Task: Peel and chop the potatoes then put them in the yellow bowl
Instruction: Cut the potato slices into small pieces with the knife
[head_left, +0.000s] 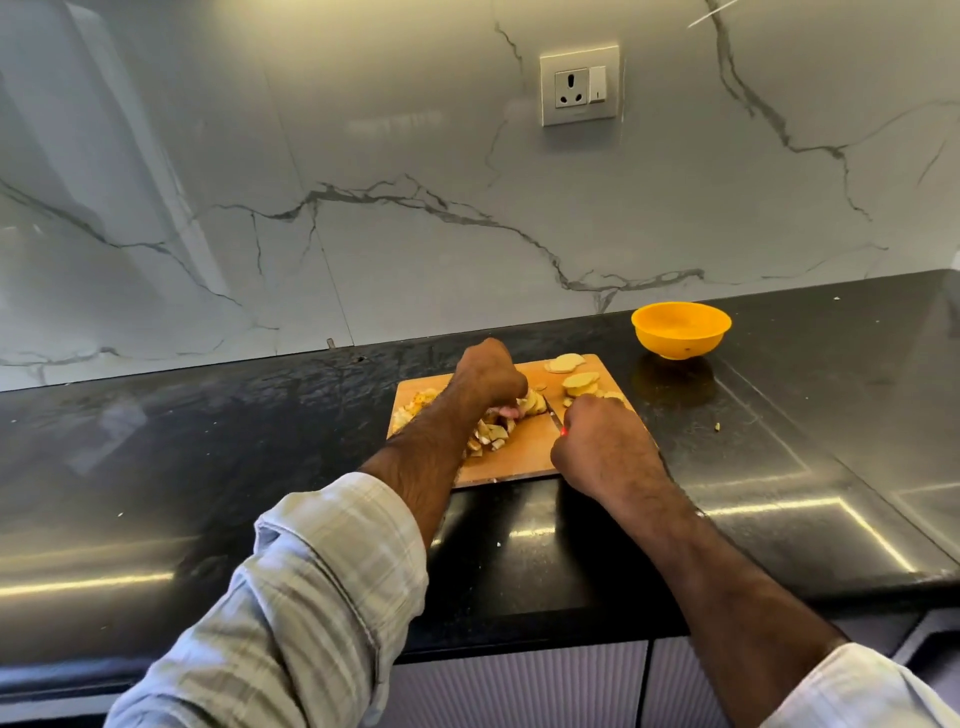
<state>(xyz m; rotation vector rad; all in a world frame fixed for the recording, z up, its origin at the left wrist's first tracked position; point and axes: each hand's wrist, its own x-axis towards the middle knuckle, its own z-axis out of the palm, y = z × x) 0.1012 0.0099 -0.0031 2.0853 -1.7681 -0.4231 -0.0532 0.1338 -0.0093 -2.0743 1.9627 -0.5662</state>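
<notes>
1. Spanning the whole upper view is a white marble wall (363, 182) with grey veins, carrying a socket (580, 85) above the work area.
2. Below it runs the black, glossy desk (208, 441), streaked with light reflections.
3. On the desk lies a wooden board (524, 447), its long axis running left to right, with its near edge close to the desk's front.
4. A yellow bowl (681, 330) stands upright on the desk, beyond and to the right of the board, apart from it; nothing shows inside.
5. The left hand (488, 376), coming from a rolled checked sleeve (311, 597), is curled down over potato pieces, fingertips pressing them to the board.
6. The right hand (605, 447) is clenched round a knife handle; only a speck of red shows at the fist.
7. The knife (554, 415) blade points away from the person and slightly left, between the two hands.
8. Pale yellow chopped potato (488, 436) is heaped on the board's left half, in small irregular chunks.
9. Flat round slices (576, 382) lie at the board's far right corner.
10. One small scrap (717, 427) sits on the desk right of the board.
</notes>
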